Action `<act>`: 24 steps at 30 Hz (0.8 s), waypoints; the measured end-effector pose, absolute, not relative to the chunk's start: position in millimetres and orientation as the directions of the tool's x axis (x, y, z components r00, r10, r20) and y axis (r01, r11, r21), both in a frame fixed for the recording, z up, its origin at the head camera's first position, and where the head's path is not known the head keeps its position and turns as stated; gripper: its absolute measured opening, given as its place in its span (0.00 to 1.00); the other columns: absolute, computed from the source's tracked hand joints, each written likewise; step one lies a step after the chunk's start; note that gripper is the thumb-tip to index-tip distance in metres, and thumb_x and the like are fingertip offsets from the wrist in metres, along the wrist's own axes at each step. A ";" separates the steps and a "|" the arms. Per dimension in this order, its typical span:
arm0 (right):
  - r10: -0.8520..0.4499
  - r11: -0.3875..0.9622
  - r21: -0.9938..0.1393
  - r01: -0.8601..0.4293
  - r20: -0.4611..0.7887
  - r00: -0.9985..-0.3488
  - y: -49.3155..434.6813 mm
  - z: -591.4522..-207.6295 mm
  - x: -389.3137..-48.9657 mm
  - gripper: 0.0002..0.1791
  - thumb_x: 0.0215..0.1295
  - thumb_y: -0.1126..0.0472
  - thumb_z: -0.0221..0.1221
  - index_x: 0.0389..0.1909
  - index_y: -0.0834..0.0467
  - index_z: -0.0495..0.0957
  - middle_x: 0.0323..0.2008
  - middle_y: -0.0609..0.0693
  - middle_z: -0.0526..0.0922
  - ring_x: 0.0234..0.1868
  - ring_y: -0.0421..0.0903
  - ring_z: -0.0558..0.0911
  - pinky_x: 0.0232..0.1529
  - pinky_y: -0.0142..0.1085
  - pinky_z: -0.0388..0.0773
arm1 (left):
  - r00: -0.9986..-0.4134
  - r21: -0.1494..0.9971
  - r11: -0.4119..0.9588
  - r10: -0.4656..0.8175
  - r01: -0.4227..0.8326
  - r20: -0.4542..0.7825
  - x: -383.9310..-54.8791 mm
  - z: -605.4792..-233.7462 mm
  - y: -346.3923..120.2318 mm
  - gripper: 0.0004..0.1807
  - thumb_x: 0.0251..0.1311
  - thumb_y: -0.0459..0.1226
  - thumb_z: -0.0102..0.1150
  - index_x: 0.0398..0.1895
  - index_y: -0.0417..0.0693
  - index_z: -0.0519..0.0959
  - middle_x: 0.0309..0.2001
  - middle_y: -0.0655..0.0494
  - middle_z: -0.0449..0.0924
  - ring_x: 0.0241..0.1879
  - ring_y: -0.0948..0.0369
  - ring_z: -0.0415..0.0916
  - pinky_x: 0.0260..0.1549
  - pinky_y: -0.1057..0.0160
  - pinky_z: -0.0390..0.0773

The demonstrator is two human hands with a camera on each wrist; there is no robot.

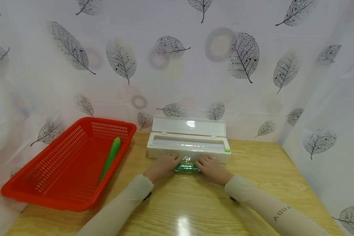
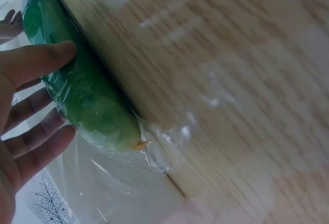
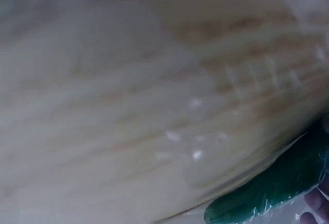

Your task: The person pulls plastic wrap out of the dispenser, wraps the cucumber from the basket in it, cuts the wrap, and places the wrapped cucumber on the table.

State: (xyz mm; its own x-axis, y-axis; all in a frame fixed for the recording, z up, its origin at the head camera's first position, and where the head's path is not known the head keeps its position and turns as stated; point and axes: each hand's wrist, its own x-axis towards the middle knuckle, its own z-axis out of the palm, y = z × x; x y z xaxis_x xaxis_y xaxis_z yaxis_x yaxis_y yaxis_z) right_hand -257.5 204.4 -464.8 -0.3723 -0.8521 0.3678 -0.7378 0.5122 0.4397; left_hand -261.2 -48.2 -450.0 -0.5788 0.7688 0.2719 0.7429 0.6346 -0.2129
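Note:
A green cucumber [image 1: 187, 167] wrapped in clear cling film lies crosswise on the table, right in front of a white cling film dispenser [image 1: 188, 154] whose lid stands up. My left hand [image 1: 164, 165] grips its left end; in the left wrist view the thumb [image 2: 56, 57] presses the near side and the fingers [image 2: 43, 131] curve round the far side. At the other end my right hand [image 1: 213, 168] holds the cucumber, its fingertips [image 3: 316, 203] at the film in the right wrist view. Loose film [image 2: 154, 157] sticks out past the cucumber's tip.
To the left stands a red plastic basket [image 1: 60, 205] with a second, unwrapped cucumber [image 1: 111, 157] leaning on its right wall. A small green slider [image 1: 227, 150] sits at the dispenser's right end. A leaf-patterned curtain [image 1: 177, 75] hangs behind the wooden table [image 1: 262, 164].

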 end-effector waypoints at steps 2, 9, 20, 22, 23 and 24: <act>-0.850 0.515 0.420 -0.747 0.363 -0.382 204.2 -465.1 -256.2 0.29 0.39 0.49 0.73 0.40 0.57 0.72 0.35 0.49 0.76 0.38 0.46 0.77 0.40 0.39 0.76 | -0.586 -0.197 0.638 0.766 0.745 0.263 -260.5 -449.9 -49.0 0.19 0.46 0.35 0.69 0.44 0.50 0.76 0.36 0.57 0.78 0.33 0.64 0.76 0.29 0.69 0.77; -0.830 0.555 0.344 -0.757 0.292 -0.476 203.3 -461.7 -243.1 0.27 0.45 0.49 0.71 0.43 0.56 0.72 0.37 0.48 0.76 0.37 0.44 0.77 0.39 0.39 0.77 | -0.613 -0.072 0.637 0.762 0.767 0.210 -253.2 -443.9 -53.8 0.19 0.43 0.39 0.72 0.39 0.52 0.76 0.33 0.59 0.75 0.28 0.65 0.71 0.26 0.70 0.71; -0.821 0.568 0.239 -0.788 0.238 -0.520 206.8 -456.9 -228.3 0.27 0.45 0.48 0.69 0.44 0.55 0.72 0.38 0.48 0.77 0.40 0.45 0.78 0.44 0.41 0.76 | -0.639 0.086 0.633 0.763 0.769 0.103 -243.1 -437.9 -57.2 0.19 0.43 0.41 0.70 0.41 0.55 0.76 0.36 0.61 0.76 0.33 0.65 0.72 0.33 0.67 0.75; -0.822 0.566 0.233 -0.791 0.241 -0.517 207.1 -456.8 -227.9 0.28 0.44 0.48 0.69 0.45 0.55 0.72 0.38 0.48 0.76 0.39 0.44 0.77 0.42 0.40 0.76 | -0.644 0.088 0.638 0.759 0.765 0.096 -242.5 -437.7 -57.5 0.20 0.42 0.40 0.70 0.41 0.55 0.76 0.37 0.60 0.77 0.33 0.64 0.73 0.33 0.66 0.75; -0.823 0.563 0.232 -0.793 0.245 -0.513 207.1 -456.9 -227.9 0.28 0.44 0.48 0.69 0.45 0.55 0.72 0.37 0.47 0.76 0.38 0.44 0.77 0.42 0.40 0.76 | -0.648 0.091 0.641 0.756 0.762 0.091 -242.5 -437.8 -57.5 0.20 0.42 0.41 0.70 0.42 0.55 0.76 0.37 0.60 0.76 0.34 0.64 0.73 0.33 0.66 0.75; -0.823 0.563 0.233 -0.793 0.249 -0.511 207.1 -456.9 -228.1 0.28 0.44 0.48 0.69 0.45 0.55 0.72 0.38 0.48 0.76 0.39 0.43 0.77 0.42 0.40 0.76 | -0.651 0.091 0.645 0.754 0.759 0.088 -242.6 -438.2 -57.4 0.21 0.42 0.41 0.70 0.42 0.55 0.76 0.37 0.60 0.77 0.34 0.64 0.73 0.34 0.65 0.76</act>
State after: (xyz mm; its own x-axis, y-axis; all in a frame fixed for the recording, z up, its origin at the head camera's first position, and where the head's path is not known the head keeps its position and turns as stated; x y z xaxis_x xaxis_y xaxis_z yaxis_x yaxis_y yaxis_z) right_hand -228.1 207.1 -456.9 -0.5108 -0.8229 0.2489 -0.7930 0.5628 0.2332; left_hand -242.6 -57.4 -438.2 -0.6512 0.7539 0.0876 0.7588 0.6449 0.0912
